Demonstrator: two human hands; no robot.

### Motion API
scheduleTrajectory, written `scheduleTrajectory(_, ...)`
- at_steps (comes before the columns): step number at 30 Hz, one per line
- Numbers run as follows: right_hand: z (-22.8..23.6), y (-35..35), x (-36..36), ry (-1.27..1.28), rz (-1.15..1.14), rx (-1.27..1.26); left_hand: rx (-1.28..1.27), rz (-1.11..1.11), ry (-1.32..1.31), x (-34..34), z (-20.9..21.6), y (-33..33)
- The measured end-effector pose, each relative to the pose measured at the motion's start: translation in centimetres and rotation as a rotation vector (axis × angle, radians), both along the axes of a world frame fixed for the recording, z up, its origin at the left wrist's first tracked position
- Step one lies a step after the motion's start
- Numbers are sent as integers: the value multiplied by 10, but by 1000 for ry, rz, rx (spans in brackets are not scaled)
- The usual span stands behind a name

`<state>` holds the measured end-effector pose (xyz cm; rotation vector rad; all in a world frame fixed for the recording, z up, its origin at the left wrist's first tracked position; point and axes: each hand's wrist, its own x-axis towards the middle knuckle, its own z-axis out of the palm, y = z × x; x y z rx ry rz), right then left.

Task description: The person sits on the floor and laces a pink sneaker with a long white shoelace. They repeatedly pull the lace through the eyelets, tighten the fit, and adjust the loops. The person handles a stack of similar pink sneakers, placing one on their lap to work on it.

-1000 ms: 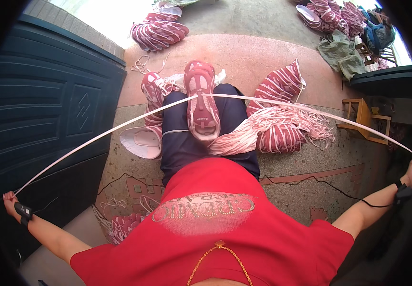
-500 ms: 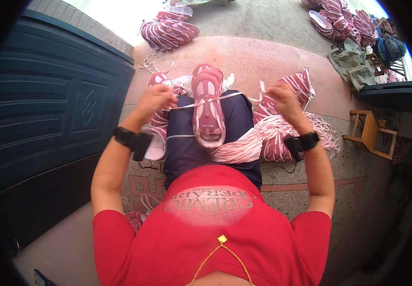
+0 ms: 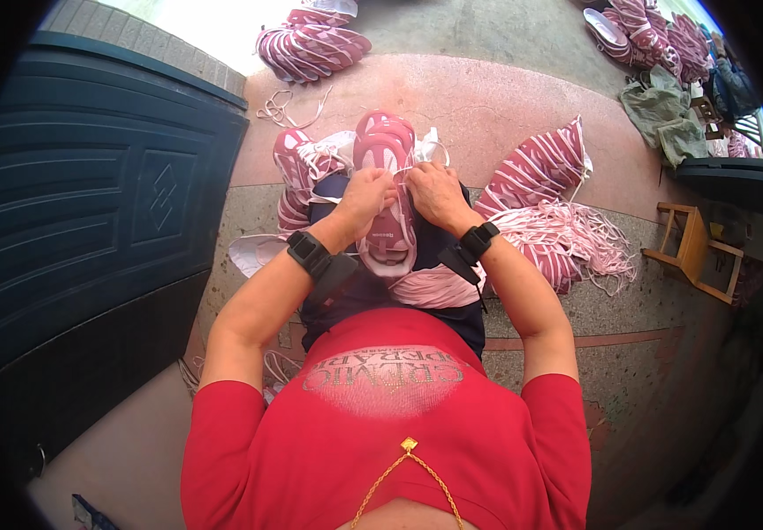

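Shoe (image 3: 387, 190) on lap, sole up, toe away. Both hands, flung wide with lace taut a second ago, now back at shoe: left hand (image 3: 365, 196) and right hand (image 3: 432, 193) pinch white lace (image 3: 406, 170), fingers closed. Lace pile (image 3: 567, 243) at right.

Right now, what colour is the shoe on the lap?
Pink and dark red, with a white lace; the shoe shows best in the head view.

Matt pink cloth shoe (image 3: 387, 190) with white laces (image 3: 417, 163); rough speckled stone floor (image 3: 629, 353); bare wooden stool (image 3: 695, 252); painted panelled door (image 3: 90, 221).
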<state>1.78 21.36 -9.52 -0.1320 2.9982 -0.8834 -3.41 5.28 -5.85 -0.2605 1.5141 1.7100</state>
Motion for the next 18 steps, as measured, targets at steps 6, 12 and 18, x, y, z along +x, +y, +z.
scheduleTrajectory(6,3,-2,-13,-5,45,128,-2,-9,50,7,-1,-4)
scheduleTrajectory(12,7,-8,-20,107,258,293,-17,-16,75,10,0,-5)
scheduleTrajectory(18,3,-4,-22,-19,21,-2,-155,-23,104,3,17,-3)
